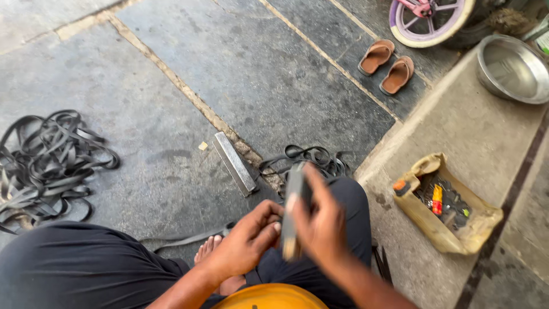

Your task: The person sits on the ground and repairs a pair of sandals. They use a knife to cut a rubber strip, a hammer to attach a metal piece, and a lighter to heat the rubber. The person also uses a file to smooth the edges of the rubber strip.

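The right hand (323,226) is clenched around a flat grey tool (293,209), held upright above the knees, just before the metal bar (234,163). The left hand (246,240) pinches its lower edge. Best to steady it there, since the tool looks blurred.

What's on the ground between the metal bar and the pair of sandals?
Head view: between the metal bar and the sandals lies only bare grey stone paving, crossed by a mortar joint. The black rubber tube loops sit nearer the knee, off that line.
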